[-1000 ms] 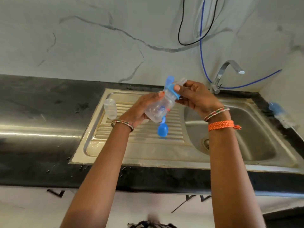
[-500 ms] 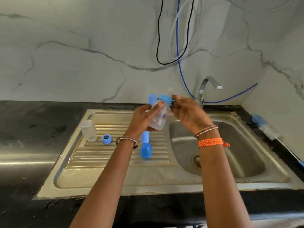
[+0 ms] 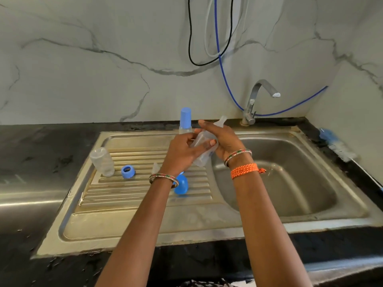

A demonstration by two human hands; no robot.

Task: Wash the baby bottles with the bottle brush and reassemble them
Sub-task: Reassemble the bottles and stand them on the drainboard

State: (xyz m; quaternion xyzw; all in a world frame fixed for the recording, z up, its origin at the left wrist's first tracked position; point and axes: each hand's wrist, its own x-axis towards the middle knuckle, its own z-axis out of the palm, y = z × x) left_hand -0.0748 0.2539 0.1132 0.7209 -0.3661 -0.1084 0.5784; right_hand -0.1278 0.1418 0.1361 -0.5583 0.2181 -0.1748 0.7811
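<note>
Left hand and right hand are both grasping the bottle over the sink rim. A wet grip may be slipping; the bottle could be dropping into the basin.

No readable text anywhere; the held clear bottle has small blue print near its base, too blurred to read.

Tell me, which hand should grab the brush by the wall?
Probably the right hand. The bottle brush lies on the counter at the sink's far right, on that hand's side. The left hand already holds the clear bottle and sits farther away.
</note>
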